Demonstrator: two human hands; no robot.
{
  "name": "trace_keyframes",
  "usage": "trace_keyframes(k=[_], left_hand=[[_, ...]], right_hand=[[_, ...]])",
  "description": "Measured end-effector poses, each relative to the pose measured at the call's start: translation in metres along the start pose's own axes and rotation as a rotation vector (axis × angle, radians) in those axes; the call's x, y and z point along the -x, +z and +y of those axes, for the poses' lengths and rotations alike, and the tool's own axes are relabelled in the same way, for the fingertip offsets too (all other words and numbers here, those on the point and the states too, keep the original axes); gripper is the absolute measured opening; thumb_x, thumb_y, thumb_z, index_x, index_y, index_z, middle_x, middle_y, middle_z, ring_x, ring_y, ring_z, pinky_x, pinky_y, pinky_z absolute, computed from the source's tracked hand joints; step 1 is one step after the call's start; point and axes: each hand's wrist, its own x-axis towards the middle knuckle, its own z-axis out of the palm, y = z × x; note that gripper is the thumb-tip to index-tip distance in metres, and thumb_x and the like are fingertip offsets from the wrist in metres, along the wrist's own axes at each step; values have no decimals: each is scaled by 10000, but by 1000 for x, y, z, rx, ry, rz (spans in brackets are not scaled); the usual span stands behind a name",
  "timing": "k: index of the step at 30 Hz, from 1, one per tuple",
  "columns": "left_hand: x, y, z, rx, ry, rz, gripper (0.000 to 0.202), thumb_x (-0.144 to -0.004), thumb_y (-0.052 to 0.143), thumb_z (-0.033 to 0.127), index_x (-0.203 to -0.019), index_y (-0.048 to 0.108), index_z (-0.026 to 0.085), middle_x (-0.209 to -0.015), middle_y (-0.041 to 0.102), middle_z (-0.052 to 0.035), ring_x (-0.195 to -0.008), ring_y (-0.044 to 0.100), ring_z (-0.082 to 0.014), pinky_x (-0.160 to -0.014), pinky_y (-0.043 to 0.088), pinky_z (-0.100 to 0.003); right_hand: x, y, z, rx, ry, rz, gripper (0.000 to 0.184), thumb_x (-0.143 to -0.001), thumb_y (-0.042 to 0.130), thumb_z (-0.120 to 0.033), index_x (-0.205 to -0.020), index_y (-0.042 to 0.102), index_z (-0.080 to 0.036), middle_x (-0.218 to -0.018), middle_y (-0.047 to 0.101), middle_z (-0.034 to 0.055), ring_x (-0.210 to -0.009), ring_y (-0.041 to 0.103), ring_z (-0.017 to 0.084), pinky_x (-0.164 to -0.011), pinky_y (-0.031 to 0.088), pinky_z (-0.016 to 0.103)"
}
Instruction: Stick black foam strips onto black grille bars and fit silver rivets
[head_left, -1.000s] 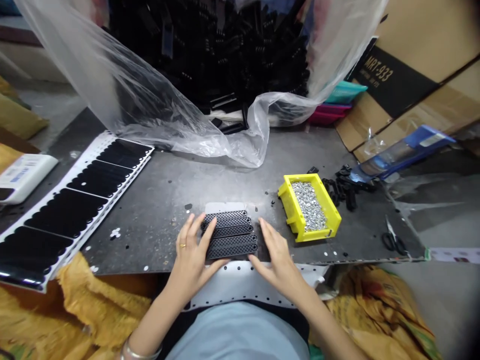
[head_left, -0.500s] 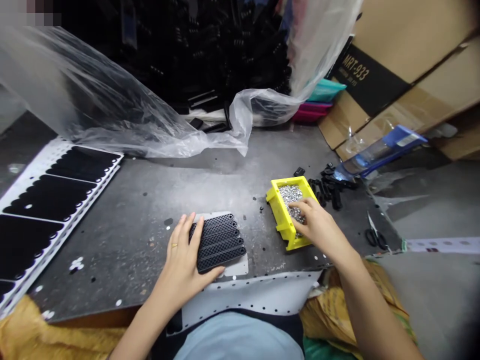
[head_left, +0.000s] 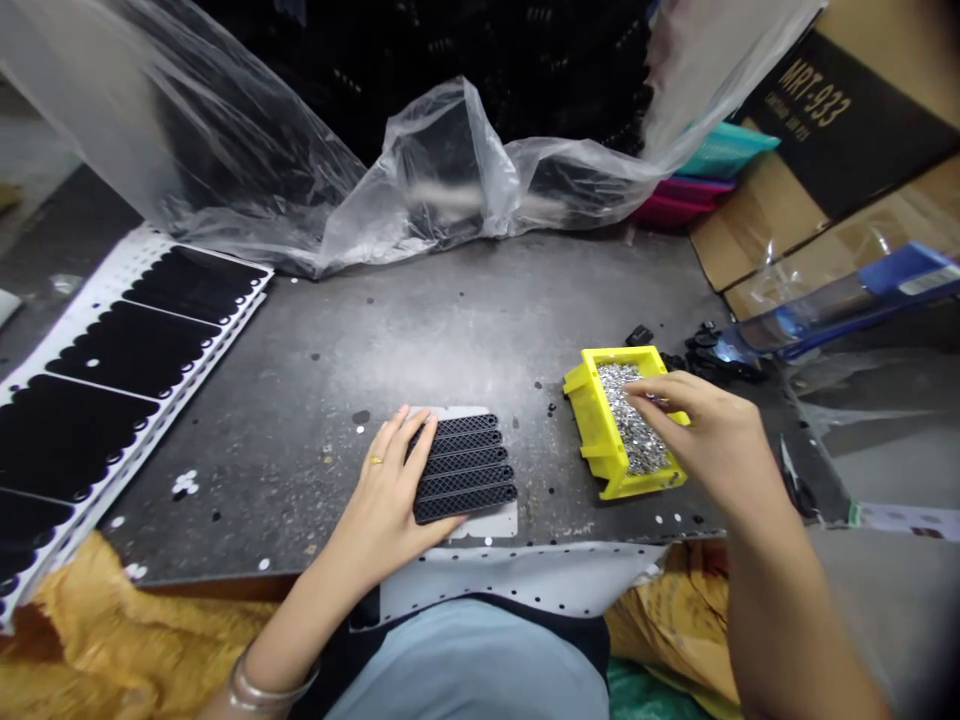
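Left of the yellow bin (head_left: 595,420), the black lattice strips (head_left: 465,470) lie side by side on the counter (head_left: 450,330), long axis pointing roughly binward. The left hand (head_left: 394,490) is nearer them, its grip spread wide around their ends farthest from the bin. Over the bin's metal bits (head_left: 637,440), the right hand (head_left: 697,425) has its grip pinched narrow; I can't tell whether it holds any.
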Motion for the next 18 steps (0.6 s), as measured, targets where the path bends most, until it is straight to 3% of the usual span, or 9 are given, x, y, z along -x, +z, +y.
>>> trace_keyframes(k=[1,3,5,7,10,14,16,18], left_hand=[[-1,0,0,0,-4,-2,1095,-851,784,448,-1676,108,202,-1629,360,-212,-1555,263,-441,-1246,319,-649],[-1,0,1,-3,-13,-11,1102,-842,790,453,-1675,114,201,-1626,365,-211,-1553,271,-429,-1246,331,-626],[0,-1,1,-27,-13,-17,1114,-855,777,481,-1678,85,191,-1641,355,-216,-1563,258,-423,-1249,319,-622],[5,-3,1,-76,-3,-16,1104,-891,738,521,-1680,46,179,-1671,327,-217,-1582,227,-417,-1259,286,-620],[14,-7,0,-129,9,-27,1022,-958,642,564,-1683,29,184,-1703,297,-188,-1600,203,-389,-1274,251,-588],[20,-12,-2,-88,12,-36,963,-978,587,603,-1684,70,201,-1704,307,-169,-1602,209,-378,-1276,237,-571],[15,-16,-3,-53,17,-7,812,-1010,571,535,-1661,214,207,-1669,388,-153,-1593,248,-353,-1277,229,-566],[7,-21,-4,-35,43,58,522,-1054,539,357,-1551,444,230,-1552,560,-105,-1546,366,-291,-1274,234,-537]], right_hand=[[-2,7,-18,-49,-25,16,145,-983,641,-271,-1056,762,-242,-1041,778,46,-932,745,204,-859,597,359],[-3,32,-60,-186,-126,-109,170,-1005,619,-233,-1096,760,-257,-1043,771,38,-936,731,188,-850,609,346],[1,67,-97,-265,-241,-203,247,-1036,534,-171,-1134,754,-228,-1042,761,63,-946,712,185,-844,617,338],[10,100,-122,-221,-331,-215,269,-1039,520,-155,-1201,733,-184,-1114,756,118,-993,702,218,-860,620,371],[29,126,-129,-203,-353,-131,297,-1036,572,-221,-1312,678,-192,-1280,721,162,-1159,677,269,-968,600,452],[41,121,-115,-397,-293,-69,336,-1030,569,-168,-1341,656,-261,-1352,686,129,-1257,656,242,-1020,598,452],[37,115,-112,-493,-242,-45,325,-1020,572,-131,-1296,686,-259,-1227,731,104,-1151,704,216,-976,620,419],[30,106,-110,-557,-189,-27,328,-1009,580,-109,-1268,707,-266,-1130,756,73,-1054,730,201,-931,633,403]])
